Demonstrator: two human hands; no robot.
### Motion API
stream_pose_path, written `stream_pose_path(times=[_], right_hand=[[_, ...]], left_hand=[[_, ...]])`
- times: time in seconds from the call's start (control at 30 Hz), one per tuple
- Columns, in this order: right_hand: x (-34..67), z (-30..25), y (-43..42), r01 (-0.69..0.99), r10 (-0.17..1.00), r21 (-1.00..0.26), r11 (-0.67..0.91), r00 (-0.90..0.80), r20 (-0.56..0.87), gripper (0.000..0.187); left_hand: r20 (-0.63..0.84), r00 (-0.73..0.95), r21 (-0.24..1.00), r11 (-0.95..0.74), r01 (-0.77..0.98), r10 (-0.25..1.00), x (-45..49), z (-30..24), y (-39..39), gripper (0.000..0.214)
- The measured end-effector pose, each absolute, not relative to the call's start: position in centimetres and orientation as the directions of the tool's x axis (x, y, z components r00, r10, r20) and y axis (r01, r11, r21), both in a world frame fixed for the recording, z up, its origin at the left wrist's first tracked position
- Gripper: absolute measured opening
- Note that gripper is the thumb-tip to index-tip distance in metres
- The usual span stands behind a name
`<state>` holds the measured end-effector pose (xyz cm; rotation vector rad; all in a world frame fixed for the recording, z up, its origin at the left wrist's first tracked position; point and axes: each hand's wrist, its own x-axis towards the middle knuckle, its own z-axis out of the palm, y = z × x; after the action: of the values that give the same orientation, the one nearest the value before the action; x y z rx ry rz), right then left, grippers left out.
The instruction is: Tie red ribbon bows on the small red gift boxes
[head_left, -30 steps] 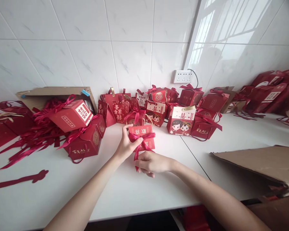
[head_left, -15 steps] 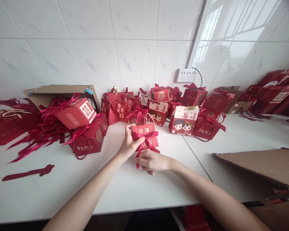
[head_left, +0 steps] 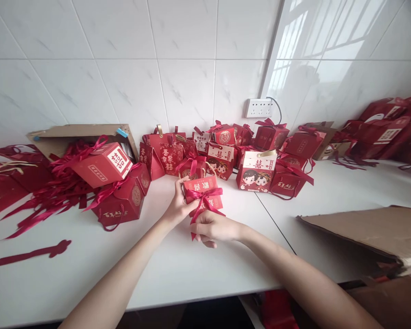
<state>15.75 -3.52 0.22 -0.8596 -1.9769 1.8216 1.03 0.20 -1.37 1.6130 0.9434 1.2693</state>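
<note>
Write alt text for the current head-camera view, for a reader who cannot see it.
The left-hand grip holds a small red cardboard box tied with a shiny crimson ribbon bow, while the right-hand grip pinches one ribbon tail. Red printed cardboard gift boxes stand behind on a white tabletop, before a white tiled wall.

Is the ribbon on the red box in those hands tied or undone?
Tied: the ribbon shows a bow across the red box, with one tail pinched in the right hand.
</note>
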Motion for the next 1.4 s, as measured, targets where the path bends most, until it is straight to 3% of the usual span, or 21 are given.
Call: stream_pose_path(times=[0.13,0.27,0.8,1.17,1.4], right_hand=[[15.7,0.2,-3.7,0.232,0.638,-0.973,-0.002,-0.749,-0.18,0.027],[15.6,0.2,-3.9,0.233,0.646,-0.972,-0.02,-0.739,-0.19,0.03],[15.6,-0.3,-3.8,0.166,0.609,-0.984,-0.064,-0.774,-0.171,0.032],[15.7,-0.2,-4.0,0.089,0.495,-0.991,-0.102,-0.859,-0.128,0.029],[15.7,-0.2,-3.9,0.186,0.412,-0.975,-0.12,-0.884,-0.219,0.031]], left_hand=[[0.398,0.122,0.909,-0.409,0.081,0.909,1.3,-1.8,0.4,0.064],[0.421,0.146,0.899,-0.434,0.064,0.895,1.5,-2.1,0.4,0.057],[0.412,0.025,0.906,-0.412,0.094,0.911,1.8,-2.7,0.7,0.064],[0.403,0.029,0.906,-0.403,0.126,0.915,1.4,-3.3,1.0,0.064],[0.398,0.036,0.91,-0.399,0.109,0.917,1.5,-3.4,0.9,0.063]])
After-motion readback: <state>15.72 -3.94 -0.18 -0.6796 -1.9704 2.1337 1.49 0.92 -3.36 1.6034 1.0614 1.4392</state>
